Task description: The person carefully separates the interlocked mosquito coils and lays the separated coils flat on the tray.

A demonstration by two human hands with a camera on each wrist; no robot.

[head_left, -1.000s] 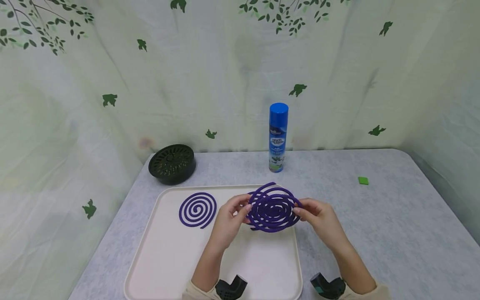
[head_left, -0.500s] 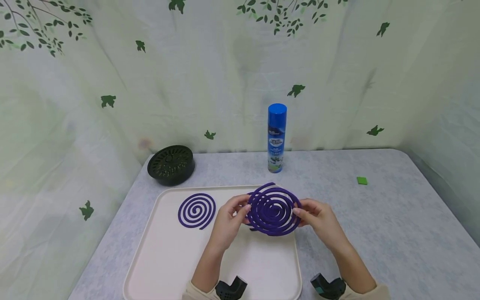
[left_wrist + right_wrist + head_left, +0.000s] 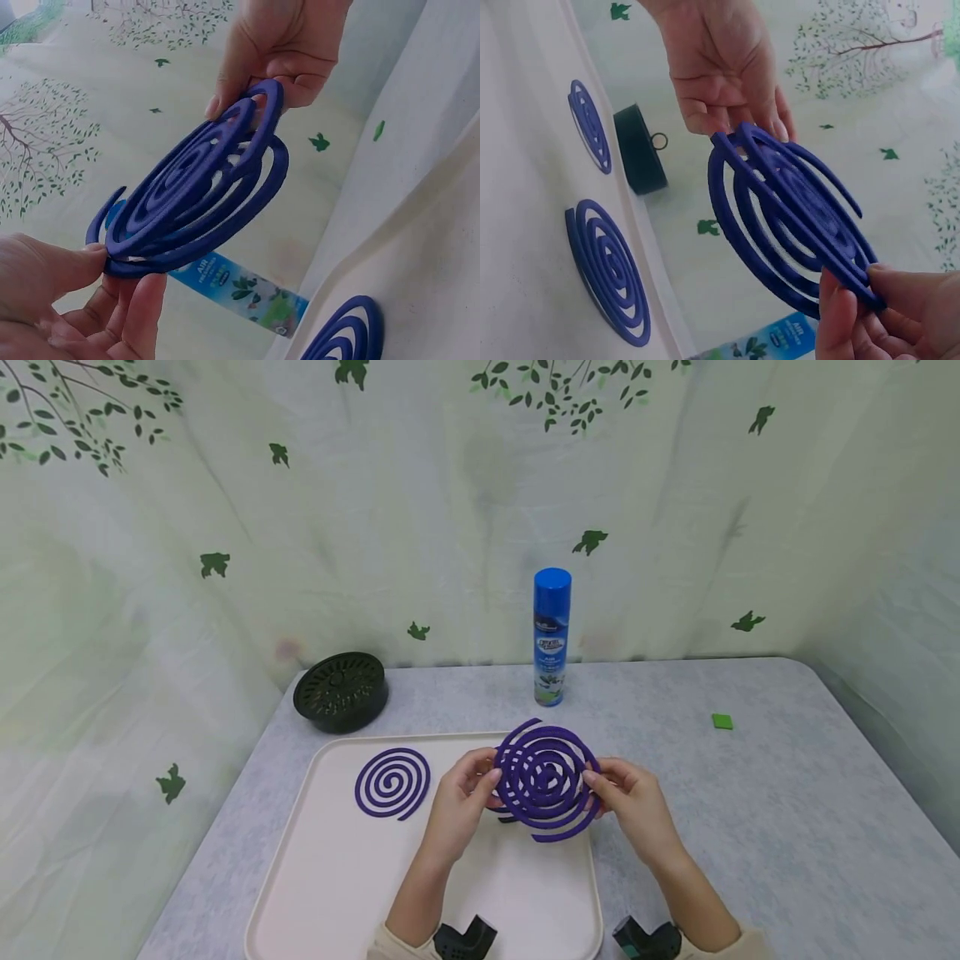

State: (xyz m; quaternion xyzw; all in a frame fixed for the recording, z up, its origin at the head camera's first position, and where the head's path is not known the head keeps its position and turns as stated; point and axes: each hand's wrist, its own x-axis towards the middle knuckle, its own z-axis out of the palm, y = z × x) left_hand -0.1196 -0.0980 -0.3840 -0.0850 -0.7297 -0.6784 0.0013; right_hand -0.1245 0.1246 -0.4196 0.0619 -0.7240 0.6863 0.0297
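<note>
Two overlapping purple mosquito coils are held up over the tray's right side, tilted towards me. My left hand pinches their left edge between thumb and fingers. The right hand pinches the opposite edge, its thumb on the near face. The spirals sit offset, with gaps showing between their rings in the right wrist view. Another mosquito coil lies flat on the white tray, left of my hands. In the right wrist view a further coil lies on the tray, mostly hidden from the head view.
A dark green round coil holder with a slotted lid stands behind the tray's left corner. Behind the held coils stands a blue air freshener can. A small green square lies on the grey table at right.
The near held coil has shifted and turned against the one behind it. Its outer end now shows at the bottom, and the rings line up differently. Both hands stay in nearly the same place.
</note>
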